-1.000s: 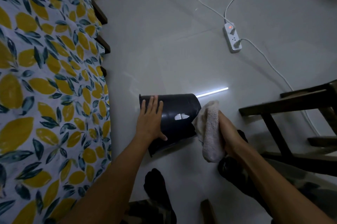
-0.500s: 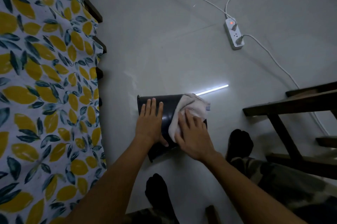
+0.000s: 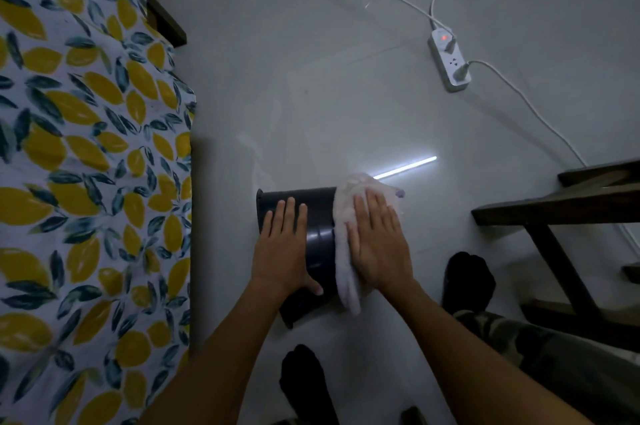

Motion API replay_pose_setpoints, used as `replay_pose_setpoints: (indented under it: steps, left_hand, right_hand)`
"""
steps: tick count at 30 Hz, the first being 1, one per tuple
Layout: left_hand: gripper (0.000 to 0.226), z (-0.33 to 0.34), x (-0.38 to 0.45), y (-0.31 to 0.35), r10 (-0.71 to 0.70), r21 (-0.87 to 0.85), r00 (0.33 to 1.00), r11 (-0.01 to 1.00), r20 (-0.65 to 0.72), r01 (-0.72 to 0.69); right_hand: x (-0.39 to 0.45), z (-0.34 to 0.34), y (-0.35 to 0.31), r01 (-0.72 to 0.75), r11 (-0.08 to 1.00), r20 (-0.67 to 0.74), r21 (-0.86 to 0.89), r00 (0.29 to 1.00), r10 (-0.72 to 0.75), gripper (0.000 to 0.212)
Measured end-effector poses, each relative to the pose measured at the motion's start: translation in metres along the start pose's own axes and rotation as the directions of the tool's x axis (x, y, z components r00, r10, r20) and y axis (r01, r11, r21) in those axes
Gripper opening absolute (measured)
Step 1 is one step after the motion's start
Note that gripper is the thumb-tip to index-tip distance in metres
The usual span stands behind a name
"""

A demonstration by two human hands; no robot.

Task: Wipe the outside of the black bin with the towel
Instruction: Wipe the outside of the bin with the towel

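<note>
The black bin (image 3: 320, 237) lies on its side on the pale floor, its rim toward the left. My left hand (image 3: 284, 251) rests flat on the bin's upper side near the rim, fingers together, steadying it. A white towel (image 3: 343, 251) is draped over the bin's right part, near its base. My right hand (image 3: 379, 248) presses flat on the towel, fingers spread, holding it against the bin's wall. The bin's base end is hidden under the towel and hand.
A bed with a lemon-print sheet (image 3: 86, 182) fills the left side. A white power strip (image 3: 450, 63) with cables lies far right on the floor. A dark wooden chair frame (image 3: 554, 213) stands at right. My black-socked feet (image 3: 467, 279) are near the bin.
My right hand brought the towel from beside the bin's base onto its upper side and now presses it flat there, slightly further right than half a second ago. The left hand stayed put.
</note>
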State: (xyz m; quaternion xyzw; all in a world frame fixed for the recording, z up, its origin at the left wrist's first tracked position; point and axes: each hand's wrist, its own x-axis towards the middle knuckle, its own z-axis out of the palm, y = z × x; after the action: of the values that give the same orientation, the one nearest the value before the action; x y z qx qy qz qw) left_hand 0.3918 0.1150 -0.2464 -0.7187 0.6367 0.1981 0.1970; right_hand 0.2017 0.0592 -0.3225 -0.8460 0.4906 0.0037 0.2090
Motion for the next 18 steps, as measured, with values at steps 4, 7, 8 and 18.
replay_pose_setpoints:
  steps: [4, 7, 8, 18]
  left_hand:
    - [0.16, 0.0, 0.005, -0.002, -0.002, 0.01, 1.0, 1.0, 0.011, 0.002]
    - [0.16, 0.002, 0.004, -0.001, -0.005, 0.022, 1.0, 1.0, 0.019, 0.004]
    - [0.16, 0.002, 0.004, -0.001, -0.003, 0.023, 1.0, 1.0, 0.019, 0.002]
    - [0.163, 0.006, 0.001, -0.001, -0.016, -0.007, 1.0, 1.0, 0.014, 0.016]
  right_hand:
    - [-0.048, 0.009, 0.004, 0.03, 0.999, -0.021, -0.037, 0.999, -0.03, 0.073]
    - [-0.061, 0.019, -0.013, 0.111, 0.994, 0.005, -0.022, 0.994, -0.111, 0.065]
    - [-0.056, 0.018, -0.018, 0.165, 0.986, 0.009, -0.03, 0.986, -0.164, 0.064]
    - [0.022, 0.002, -0.006, -0.05, 0.997, -0.016, 0.051, 0.999, 0.051, 0.063]
